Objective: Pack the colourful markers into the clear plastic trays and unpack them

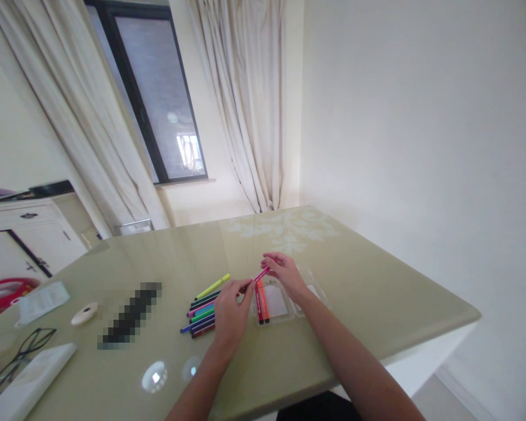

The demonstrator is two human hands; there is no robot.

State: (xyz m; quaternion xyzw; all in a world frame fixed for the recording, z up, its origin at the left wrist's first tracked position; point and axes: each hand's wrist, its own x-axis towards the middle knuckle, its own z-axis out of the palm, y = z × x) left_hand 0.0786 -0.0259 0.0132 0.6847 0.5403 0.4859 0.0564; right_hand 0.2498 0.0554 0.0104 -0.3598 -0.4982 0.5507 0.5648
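Observation:
A magenta felt-tip pen (262, 273) is held slantwise between my two hands, over the left part of an open clear plastic case (284, 317). My left hand (233, 307) pinches its lower end, while the fingers of my right hand (287, 276) close on its upper end. Inside the case, a red felt-tip pen (259, 304) and an orange felt-tip pen (265, 301) lie side by side, dark ends toward me. Left of the case, several felt-tip pens (200, 316) of mixed colours lie in a loose row, partly hidden by my left hand. A yellow-green pen (213, 286) lies at the far side.
On the glossy table (377, 304) at left are a blurred-out dark object (131, 316), a white round object (84, 314), a face mask (44, 302), eyeglasses (24, 351) and a white box (35, 380). A wall (421, 146) stands to the right.

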